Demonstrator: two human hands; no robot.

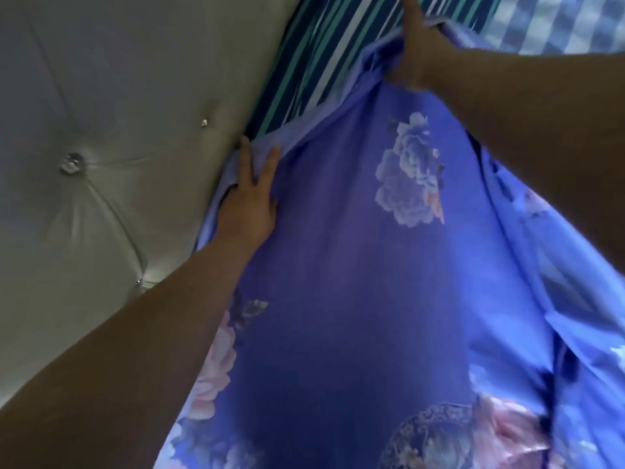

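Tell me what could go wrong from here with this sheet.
The floral sheet may slip from under the left hand, which only presses its edge flat beside the headboard. The right hand grips the bunched edge, so it may lie crooked and leave the striped cover showing.

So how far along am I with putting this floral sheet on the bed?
Partly done. The sheet already covers the near part. In hand: the left hand presses its top edge by the headboard, and the right hand grips that edge farther along. Left: striped mattress shows beyond the edge, and folds on the right need smoothing.
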